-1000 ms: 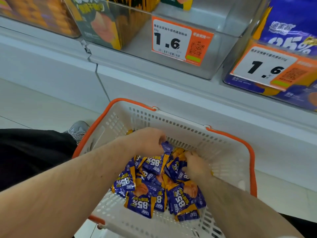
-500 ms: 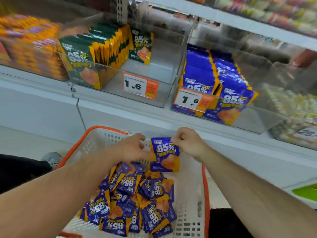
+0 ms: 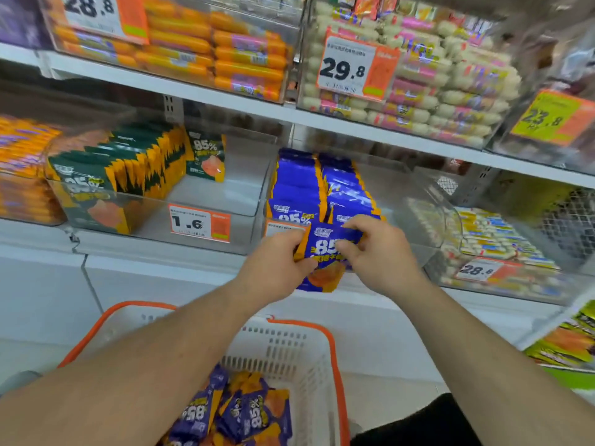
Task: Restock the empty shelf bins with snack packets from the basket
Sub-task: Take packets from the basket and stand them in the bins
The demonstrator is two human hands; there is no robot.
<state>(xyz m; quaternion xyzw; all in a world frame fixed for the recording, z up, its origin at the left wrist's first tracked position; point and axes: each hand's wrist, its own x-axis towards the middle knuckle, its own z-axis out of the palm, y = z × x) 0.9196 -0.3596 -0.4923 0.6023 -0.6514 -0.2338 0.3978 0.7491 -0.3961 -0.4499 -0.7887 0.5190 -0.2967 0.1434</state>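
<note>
Both hands are closed on one blue snack packet [image 3: 325,255]: the left hand [image 3: 273,272] pinches its left edge and the right hand [image 3: 376,252] pinches its upper right corner, fingers curled round the wrapper. The packet is held upright just in front of the clear shelf bin [image 3: 402,201], level with that bin's front wall and not yet inside it. Two rows of matching blue packets [image 3: 309,188] are stood on edge in the left part of the bin; its right part is seen bare. Below and in front of the bin, the white basket [image 3: 289,349] with orange rim is seen, more blue packets [image 3: 238,410] lying loose in it. To the left of the bin, green packets [image 3: 128,165] fill a neighbouring bin.

Risks, as judged: the packet may catch on the bin's front wall if lifted too low; the standing rows may be toppled if it is pushed in carelessly; the slick wrapper may slip from a light pinch.
</note>
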